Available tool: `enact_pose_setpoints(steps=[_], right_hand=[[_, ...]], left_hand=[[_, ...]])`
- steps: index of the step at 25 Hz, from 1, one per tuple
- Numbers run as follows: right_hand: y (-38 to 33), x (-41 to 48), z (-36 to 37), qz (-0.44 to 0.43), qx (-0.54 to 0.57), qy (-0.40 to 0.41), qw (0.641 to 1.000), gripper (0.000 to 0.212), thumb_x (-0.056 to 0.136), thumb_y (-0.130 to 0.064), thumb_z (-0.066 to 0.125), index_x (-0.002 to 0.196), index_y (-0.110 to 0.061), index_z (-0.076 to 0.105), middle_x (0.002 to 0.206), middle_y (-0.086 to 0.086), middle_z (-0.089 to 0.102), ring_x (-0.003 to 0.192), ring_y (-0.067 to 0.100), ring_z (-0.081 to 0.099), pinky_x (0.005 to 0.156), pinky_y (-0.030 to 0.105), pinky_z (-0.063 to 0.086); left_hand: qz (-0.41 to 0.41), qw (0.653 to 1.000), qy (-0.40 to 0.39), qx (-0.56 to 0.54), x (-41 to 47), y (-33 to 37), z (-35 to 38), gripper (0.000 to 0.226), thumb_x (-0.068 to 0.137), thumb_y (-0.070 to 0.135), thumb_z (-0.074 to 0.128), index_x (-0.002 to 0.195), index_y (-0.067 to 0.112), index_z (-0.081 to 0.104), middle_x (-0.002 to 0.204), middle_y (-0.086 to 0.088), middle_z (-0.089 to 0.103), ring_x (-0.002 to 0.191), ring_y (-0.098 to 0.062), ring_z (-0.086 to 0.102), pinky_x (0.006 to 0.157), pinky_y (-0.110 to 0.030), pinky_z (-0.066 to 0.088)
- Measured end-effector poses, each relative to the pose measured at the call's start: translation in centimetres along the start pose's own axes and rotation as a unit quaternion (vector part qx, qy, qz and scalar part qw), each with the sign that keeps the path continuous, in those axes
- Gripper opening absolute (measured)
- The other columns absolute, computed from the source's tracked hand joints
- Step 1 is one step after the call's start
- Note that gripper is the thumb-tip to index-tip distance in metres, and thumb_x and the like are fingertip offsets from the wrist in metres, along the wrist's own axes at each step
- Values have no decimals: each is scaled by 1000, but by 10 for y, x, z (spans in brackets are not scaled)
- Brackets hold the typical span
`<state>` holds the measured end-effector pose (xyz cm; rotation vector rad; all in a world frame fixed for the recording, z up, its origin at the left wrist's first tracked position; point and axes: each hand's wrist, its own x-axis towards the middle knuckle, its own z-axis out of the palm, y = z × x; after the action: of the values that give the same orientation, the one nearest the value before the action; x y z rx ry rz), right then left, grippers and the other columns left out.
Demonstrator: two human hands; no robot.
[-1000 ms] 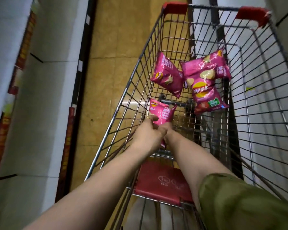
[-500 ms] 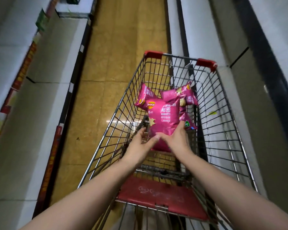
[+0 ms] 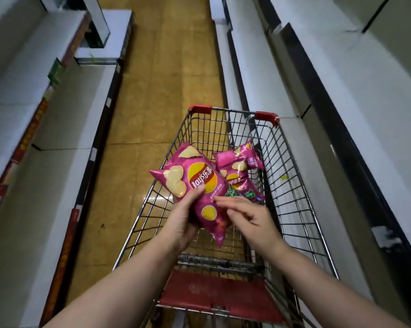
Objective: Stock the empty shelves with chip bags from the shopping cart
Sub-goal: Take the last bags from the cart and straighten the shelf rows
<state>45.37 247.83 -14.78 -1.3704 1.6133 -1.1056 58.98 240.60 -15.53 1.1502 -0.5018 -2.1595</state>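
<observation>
Holding a pink chip bag (image 3: 199, 183) above the near left part of the shopping cart (image 3: 294, 185), the left hand (image 3: 183, 221) grasps it from below with the thumb pressed on the printed front. Half a second ago both hands pinched this bag lower down inside the cart, with its plainer side towards the camera; now it is raised, tilted and turned so that the round logo faces up. The right hand (image 3: 251, 221) has let go: its fingers are relaxed and spread, with the tips at the bag's right edge, and whether they touch it cannot be told. More pink bags (image 3: 237, 166) lie against the far right of the cart. White shelves (image 3: 64, 129) run along the left of the tan floor (image 3: 164, 91), and more of the aisle shows than before.
</observation>
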Motion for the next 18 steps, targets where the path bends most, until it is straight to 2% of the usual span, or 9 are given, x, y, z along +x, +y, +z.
enact_pose_setpoints(steps=[3, 5, 7, 8, 9, 11, 14, 15, 18], right_hand=[[-5, 6, -16, 77, 157, 84, 981, 28, 88, 4, 55, 102, -19, 64, 104, 0, 64, 93, 8, 60, 73, 13, 50], [2, 12, -21, 156, 181, 90, 967, 31, 86, -15, 62, 115, -19, 54, 111, 1, 58, 98, 11, 57, 75, 19, 51], [12, 13, -18, 241, 196, 29, 950, 74, 72, -45, 72, 134, -21, 39, 127, 5, 51, 112, 20, 54, 94, 37, 48], [17, 12, -16, 268, 200, -3, 942, 94, 62, -57, 75, 140, -25, 33, 133, 4, 49, 117, 23, 52, 101, 45, 43], [20, 12, -15, 281, 199, -30, 938, 103, 54, -62, 74, 141, -28, 31, 134, 3, 49, 119, 24, 51, 104, 48, 40], [24, 15, -16, 285, 208, -53, 934, 91, 55, -53, 78, 135, -24, 43, 124, 2, 58, 113, 22, 57, 100, 44, 45], [34, 19, 2, 297, 281, 22, 912, 41, 75, -24, 72, 110, -7, 61, 103, 13, 70, 93, 24, 68, 80, 37, 56], [37, 18, 11, 302, 297, 41, 905, 29, 79, -17, 68, 106, -6, 62, 103, 15, 69, 92, 26, 68, 76, 36, 57], [55, 21, 24, 323, 325, 26, 888, 15, 87, -17, 60, 100, -10, 62, 99, 12, 69, 89, 24, 66, 68, 33, 56]], left_hand=[[-16, 999, -5, -44, -3, 3, -2, 45, 67, 11, 72, 110, 13, 59, 94, -10, 73, 87, -26, 67, 90, -49, 49], [-5, 999, -10, -46, -5, 6, -2, 39, 64, 15, 65, 103, 14, 60, 85, -7, 74, 78, -23, 69, 89, -46, 49], [-1, 999, -14, -39, -5, 8, -2, 41, 61, 16, 69, 101, 15, 61, 84, -6, 74, 74, -21, 71, 85, -45, 52], [-5, 999, -20, -28, -3, 10, -3, 50, 54, 16, 77, 102, 16, 61, 86, -6, 74, 75, -21, 71, 83, -45, 54], [-8, 999, -26, -19, -1, 12, -5, 65, 43, 17, 85, 104, 16, 61, 89, -8, 74, 77, -22, 72, 80, -46, 55], [-26, 999, -31, -8, 7, 17, -11, 93, 24, 29, 95, 110, 15, 61, 99, -11, 73, 86, -27, 72, 77, -48, 57], [-44, 999, 0, 31, 17, 14, -15, 116, 25, 41, 95, 127, 12, 49, 117, -16, 66, 101, -32, 67, 76, -47, 58], [-43, 997, 13, 70, 19, 9, -16, 116, 31, 40, 94, 132, 12, 43, 119, -16, 65, 101, -32, 67, 74, -43, 59], [-27, 984, 56, 164, 27, -3, -17, 85, 56, 26, 82, 130, 9, 44, 112, -15, 68, 92, -31, 69, 68, -36, 60]])
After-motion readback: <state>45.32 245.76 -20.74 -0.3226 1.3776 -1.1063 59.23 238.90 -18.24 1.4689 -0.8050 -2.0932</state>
